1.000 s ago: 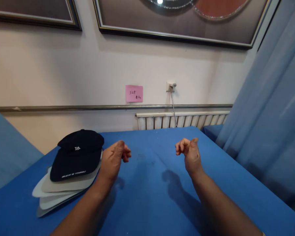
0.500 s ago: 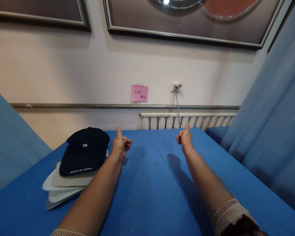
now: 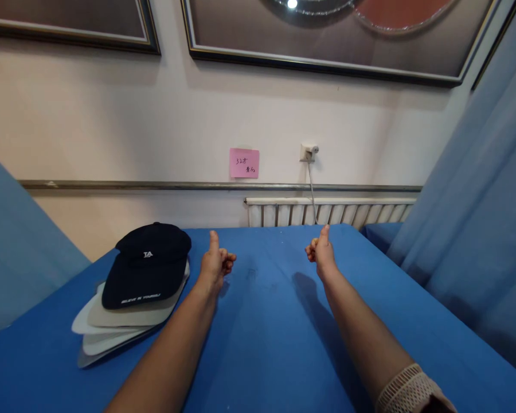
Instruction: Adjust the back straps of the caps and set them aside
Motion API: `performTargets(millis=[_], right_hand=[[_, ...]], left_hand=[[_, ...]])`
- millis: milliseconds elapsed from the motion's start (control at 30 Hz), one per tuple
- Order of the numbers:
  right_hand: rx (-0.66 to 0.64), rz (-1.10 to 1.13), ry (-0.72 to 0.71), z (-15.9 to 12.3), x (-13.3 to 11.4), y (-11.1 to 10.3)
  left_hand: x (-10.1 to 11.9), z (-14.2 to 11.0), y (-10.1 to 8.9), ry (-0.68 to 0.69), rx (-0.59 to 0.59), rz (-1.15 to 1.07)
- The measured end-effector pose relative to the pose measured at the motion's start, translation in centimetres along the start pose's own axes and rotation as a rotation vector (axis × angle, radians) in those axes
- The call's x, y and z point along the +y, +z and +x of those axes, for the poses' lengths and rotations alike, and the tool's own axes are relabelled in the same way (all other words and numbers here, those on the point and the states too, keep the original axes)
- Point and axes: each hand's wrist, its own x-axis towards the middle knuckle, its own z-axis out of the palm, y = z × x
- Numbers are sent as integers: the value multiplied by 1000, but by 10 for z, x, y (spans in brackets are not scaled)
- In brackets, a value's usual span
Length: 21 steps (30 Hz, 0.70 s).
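Observation:
A stack of baseball caps (image 3: 129, 319) rests on the blue-covered table (image 3: 262, 344) to the left. On top lies a dark navy cap (image 3: 148, 269) with white letters on its front and brim; paler brims show beneath it. My left hand (image 3: 215, 263) is just right of the caps, apart from them, thumb up and fingers curled inward. Across the table, my right hand (image 3: 321, 252) mirrors it with a raised thumb and bent fingers. Neither hand holds anything. Both appear raised above the cover, and the right arm casts a shadow on it.
Behind the table are a white radiator (image 3: 296, 214), a metal rail (image 3: 155, 186) and a wall socket (image 3: 308, 153) with a plugged-in cord. A pink note (image 3: 244, 163) is stuck to the wall. Blue curtains (image 3: 481, 218) hang at right, with blue fabric (image 3: 21, 258) at left.
My left hand has moved slightly right and lower, farther from the caps. My right hand has dropped a little and shifted slightly left. The caps stay in place.

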Motion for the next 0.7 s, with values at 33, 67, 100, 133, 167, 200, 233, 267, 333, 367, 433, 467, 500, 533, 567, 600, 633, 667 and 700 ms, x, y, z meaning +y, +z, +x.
performTargets(millis=[33,67,100,133,167,200,233,267,333,367,433,467,500,533,567,600,633,667,700], right_hand=[[-4,-1,5,-1,2,0],[-11,-4,9,-2,3,0],[-20,-8,16,-4,5,0],[-30,-13,22,-5,8,0],[-39,-18,28,-7,10,1],[-47,-24,33,-9,13,1],[-50,-33,36,-10,15,1],[-50,-43,39,-11,17,2],[-47,-66,41,-12,21,3],[-54,-85,40,-13,23,4],[-92,-136,29,-17,30,6],[-122,-166,23,-21,34,7],[-155,-192,18,-27,40,8],[-182,-207,20,-34,48,8],[-214,-222,32,-43,57,8],[-246,-240,48,-53,67,7],[-278,-259,61,-63,77,5],[-310,-278,66,-72,87,3],[-342,-296,64,-80,97,0]], left_hand=[[-3,-1,1,-11,-4,-5],[-5,-2,2,-19,-10,-4],[-8,-3,3,-24,-18,3],[-11,-4,3,-28,-25,15],[-13,-5,3,-32,-31,29],[-15,-7,3,-35,-36,42],[-16,-8,3,-37,-40,54],[-17,-9,2,-35,-44,71],[-18,-11,0,-16,-50,127],[-18,-13,-1,-3,-54,161],[-19,-16,-4,26,-63,233],[-19,-17,-7,38,-70,271],[-19,-20,-11,51,-76,310],[-18,-22,-17,69,-78,357],[-17,-25,-24,92,-68,408],[-14,-28,-33,122,-43,460],[-9,-31,-43,159,-1,510],[-4,-34,-56,200,60,556],[3,-36,-69,242,127,600]])
